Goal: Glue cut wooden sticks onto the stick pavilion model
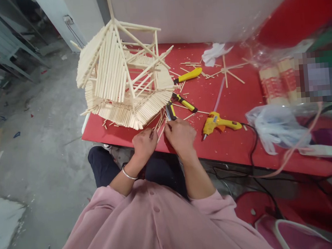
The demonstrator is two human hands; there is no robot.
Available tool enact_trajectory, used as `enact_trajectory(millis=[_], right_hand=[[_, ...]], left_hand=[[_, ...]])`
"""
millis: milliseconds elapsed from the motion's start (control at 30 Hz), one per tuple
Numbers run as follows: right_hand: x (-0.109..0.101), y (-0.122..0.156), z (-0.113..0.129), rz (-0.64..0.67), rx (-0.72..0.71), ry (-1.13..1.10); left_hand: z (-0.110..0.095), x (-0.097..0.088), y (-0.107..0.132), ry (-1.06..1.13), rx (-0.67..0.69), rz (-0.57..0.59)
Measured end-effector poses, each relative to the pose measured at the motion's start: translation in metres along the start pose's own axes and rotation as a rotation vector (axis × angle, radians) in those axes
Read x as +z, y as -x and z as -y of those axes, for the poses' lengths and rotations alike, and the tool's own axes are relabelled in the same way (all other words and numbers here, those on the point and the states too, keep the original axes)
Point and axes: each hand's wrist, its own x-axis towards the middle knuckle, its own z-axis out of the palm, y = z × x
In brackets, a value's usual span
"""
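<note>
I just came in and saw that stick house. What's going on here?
A person in a pink top sits at the red table. Their left hand and right hand both grip thin pale wooden sticks at its near edge, in front of the house model built from pale sticks. A yellow hot-glue gun lies untouched right of the hands.

A single view, taken from the person's head, faces forward and steeply down over the arms. The left hand (143, 143) and right hand (180, 135) lie close below the lens, near the middle. The red worktop (230, 142) slants across the upper half, with floor (40, 130) at left.
</note>
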Motion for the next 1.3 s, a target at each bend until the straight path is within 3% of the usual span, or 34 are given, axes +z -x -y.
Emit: enact_trajectory(millis=[200,433,900,1000,1133,1200,1300], right_hand=[[0.005,-0.002,0.005,0.011,0.035,0.012],[0.009,-0.002,0.010,-0.018,0.066,0.026],[0.015,-0.002,0.011,-0.085,0.044,-0.051],[0.006,0.009,0.009,-0.112,0.025,-0.120],[-0.030,0.037,0.007,-0.242,-0.217,-0.672],[-0.053,0.048,0.012,-0.319,-0.300,-0.895],[-0.079,0.054,0.026,-0.390,-0.361,-1.007]], left_hand=[[0.007,0.002,0.001,0.159,0.006,-0.055],[0.016,-0.008,-0.004,0.520,-0.034,0.000],[0.025,0.003,0.000,0.687,-0.040,0.013],[0.014,-0.015,0.018,0.876,-0.119,0.166],[-0.010,-0.061,0.043,1.195,-0.204,0.356],[-0.022,-0.086,0.042,1.340,-0.250,0.367],[-0.033,-0.112,0.028,1.483,-0.270,0.357]])
